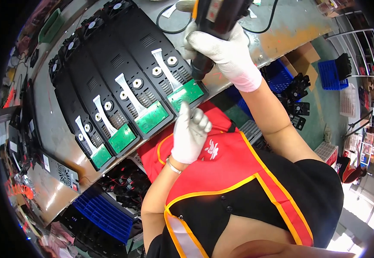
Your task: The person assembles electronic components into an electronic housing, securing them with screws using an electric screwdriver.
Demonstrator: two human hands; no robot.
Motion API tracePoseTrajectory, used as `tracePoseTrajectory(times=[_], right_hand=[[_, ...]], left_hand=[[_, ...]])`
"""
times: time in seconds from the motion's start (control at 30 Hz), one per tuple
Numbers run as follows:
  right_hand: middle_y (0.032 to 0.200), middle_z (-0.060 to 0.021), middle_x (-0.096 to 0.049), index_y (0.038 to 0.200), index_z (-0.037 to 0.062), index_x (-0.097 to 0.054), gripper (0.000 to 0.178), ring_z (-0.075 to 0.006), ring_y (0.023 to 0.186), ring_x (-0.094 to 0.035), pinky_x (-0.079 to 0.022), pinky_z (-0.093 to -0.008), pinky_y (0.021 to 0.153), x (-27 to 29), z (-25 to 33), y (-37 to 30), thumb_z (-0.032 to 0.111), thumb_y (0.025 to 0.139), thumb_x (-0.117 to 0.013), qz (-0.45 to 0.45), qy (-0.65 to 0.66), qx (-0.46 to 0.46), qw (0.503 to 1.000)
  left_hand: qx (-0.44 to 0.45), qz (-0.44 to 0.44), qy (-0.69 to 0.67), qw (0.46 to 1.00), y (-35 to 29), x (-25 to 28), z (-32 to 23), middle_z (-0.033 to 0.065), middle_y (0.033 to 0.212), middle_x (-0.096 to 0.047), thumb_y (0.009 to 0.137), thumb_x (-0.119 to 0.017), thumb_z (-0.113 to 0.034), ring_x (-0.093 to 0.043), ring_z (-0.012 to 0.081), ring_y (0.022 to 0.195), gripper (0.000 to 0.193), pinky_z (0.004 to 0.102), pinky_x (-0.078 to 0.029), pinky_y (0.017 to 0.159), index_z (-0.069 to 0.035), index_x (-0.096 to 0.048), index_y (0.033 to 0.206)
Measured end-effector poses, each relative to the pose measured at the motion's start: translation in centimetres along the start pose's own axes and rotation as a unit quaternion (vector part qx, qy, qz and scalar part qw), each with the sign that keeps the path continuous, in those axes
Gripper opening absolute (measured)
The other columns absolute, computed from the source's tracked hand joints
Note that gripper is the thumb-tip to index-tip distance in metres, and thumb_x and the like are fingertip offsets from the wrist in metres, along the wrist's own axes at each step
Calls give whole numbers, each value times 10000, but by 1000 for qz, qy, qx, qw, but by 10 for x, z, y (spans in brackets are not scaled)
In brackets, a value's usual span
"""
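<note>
My right hand [225, 47], in a white glove, grips a black power screwdriver [217, 19] with an orange strip. Its dark nose points down at the upper right corner of a green circuit board [186, 95]. Close by the lower edge of that board is my left hand [190, 133], also gloved, with one digit stretched toward the board and the other fingers curled in. Whatever those fingers hold, if anything, is hidden. The board lies on the end of a long black casing panel [146, 41], and a white ribbon cable [166, 66] runs up from it.
Several similar panels lie side by side, each with a green board, such as the leftmost board [101, 157]. Fans [93, 25] sit at their far ends. The metal workbench [62, 142] carries a black cord [163, 26]. Blue crates [105, 213] stand below.
</note>
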State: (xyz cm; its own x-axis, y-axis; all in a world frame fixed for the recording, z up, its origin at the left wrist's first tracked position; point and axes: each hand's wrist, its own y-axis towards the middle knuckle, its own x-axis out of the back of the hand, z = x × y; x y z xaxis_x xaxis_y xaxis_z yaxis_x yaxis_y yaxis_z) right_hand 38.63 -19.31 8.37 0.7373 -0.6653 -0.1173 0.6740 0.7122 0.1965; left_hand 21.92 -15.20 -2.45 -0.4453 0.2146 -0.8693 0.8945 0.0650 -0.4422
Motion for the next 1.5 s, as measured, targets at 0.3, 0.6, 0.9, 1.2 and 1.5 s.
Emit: tracePoseTrajectory(times=[0.3, 0.6, 0.9, 1.2, 1.5], right_hand=[[1038, -143, -650, 1269, -18, -497, 451, -158, 751, -664, -564, -302, 698, -5, -3, 1, 51, 841, -617, -12, 12, 77, 997], [1204, -112, -581, 1370, 0, -390, 597, -191, 1142, -544, -407, -366, 1018, -5, -11, 1, 25, 824, -629, 11, 40, 118, 992], [1201, -111, -586, 1369, -1, -392, 590, -174, 1131, -546, -420, -338, 986, -6, -9, -2, 10, 822, -612, -13, 41, 68, 997], [958, -69, -679, 1106, 23, -589, 325, -115, 894, -641, -523, -266, 799, -16, 5, 0, -18, 786, -635, -19, 13, 40, 999], [1137, -102, -611, 1325, 0, -433, 541, -99, 930, -574, -476, -237, 774, -14, 24, -5, -46, 812, -597, -18, 72, 2, 997]], left_hand=[[3, -21, -44, 999, 19, -8, 13, -30, 630, -236, 994, -470, -430, -266, 107, 562, 379, 263, -305, 558, -134, -389, 772], [-10, -24, 28, 999, 18, -12, 11, -26, 643, -231, 982, -454, -488, -249, 114, 566, 413, 281, -288, 556, -138, -376, 777], [21, -72, 15, 997, 17, -12, 7, -19, 639, -227, 925, -345, -685, -229, 130, 550, 577, 288, -256, 526, -138, -350, 741], [-26, -21, 47, 998, 16, -8, 6, -41, 590, -169, 951, -385, -613, -178, 112, 511, 552, 269, -226, 501, -157, -281, 659], [6, 7, 35, 999, 16, -2, 1, -32, 592, -179, 939, -354, -650, -197, 118, 516, 592, 274, -242, 509, -155, -251, 633]])
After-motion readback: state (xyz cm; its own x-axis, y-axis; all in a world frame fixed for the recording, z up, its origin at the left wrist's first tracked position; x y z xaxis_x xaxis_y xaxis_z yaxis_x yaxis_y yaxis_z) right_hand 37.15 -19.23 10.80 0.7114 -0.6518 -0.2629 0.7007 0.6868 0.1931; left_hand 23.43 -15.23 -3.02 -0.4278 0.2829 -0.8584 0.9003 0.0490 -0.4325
